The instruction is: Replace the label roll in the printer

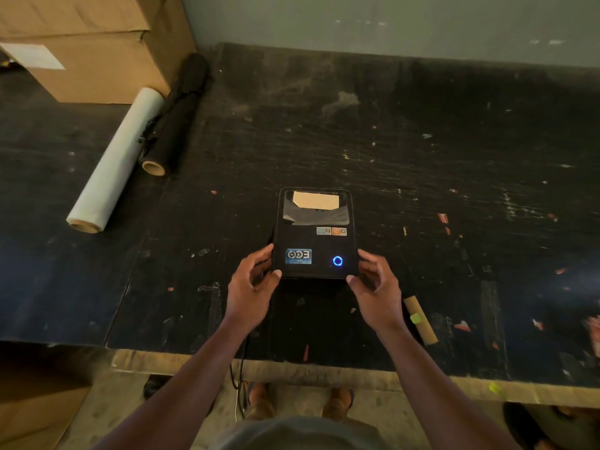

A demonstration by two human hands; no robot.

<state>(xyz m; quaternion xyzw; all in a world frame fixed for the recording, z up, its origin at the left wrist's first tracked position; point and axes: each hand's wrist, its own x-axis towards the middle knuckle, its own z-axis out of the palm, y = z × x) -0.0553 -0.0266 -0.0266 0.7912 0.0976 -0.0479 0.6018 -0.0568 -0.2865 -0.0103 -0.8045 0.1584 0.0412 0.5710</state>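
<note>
Printer sits mid-surface, lid shut. Left hand and right hand clasp its near corners, fingers curled. Rigid, smooth, probably light; grip the sides.

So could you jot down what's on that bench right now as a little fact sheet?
printer: black box, lid shut, blue ring light on
left hand: on the printer's near left corner
right hand: at its near right corner
cardboard tube: lying right of the hands
film rolls: white roll beside black roll, far left
cardboard box: back left
</note>
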